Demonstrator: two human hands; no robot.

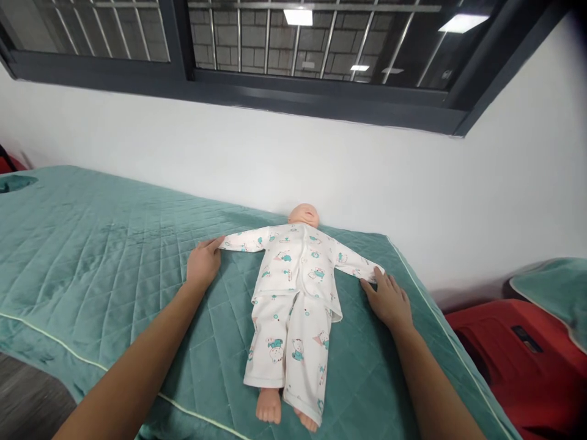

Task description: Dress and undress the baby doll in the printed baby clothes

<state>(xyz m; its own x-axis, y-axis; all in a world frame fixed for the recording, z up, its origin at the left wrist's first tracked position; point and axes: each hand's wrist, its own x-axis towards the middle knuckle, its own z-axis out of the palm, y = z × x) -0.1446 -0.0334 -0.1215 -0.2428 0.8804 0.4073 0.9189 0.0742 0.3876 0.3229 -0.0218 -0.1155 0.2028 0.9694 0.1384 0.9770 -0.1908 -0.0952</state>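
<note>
A baby doll [305, 215] lies on its back on the green quilted cover, its head against the wall and its feet toward me. It wears a white pajama top [293, 256] and white pajama pants [287, 348], both printed with small cartoon animals. The sleeves are stretched out to both sides. At the end of the sleeve on the left, my left hand [204, 263] is closed on the cuff. My right hand [389, 299] pinches the cuff of the other sleeve between thumb and finger. Both doll hands are hidden; its bare feet show below the pants.
The green quilted cover [114, 244] spreads over the bed-like surface, with a pale piped edge. A white wall [367, 165] and dark window frame [321, 101] stand behind. On the right is a red plastic object [518, 360] with green cloth [554, 290] over it.
</note>
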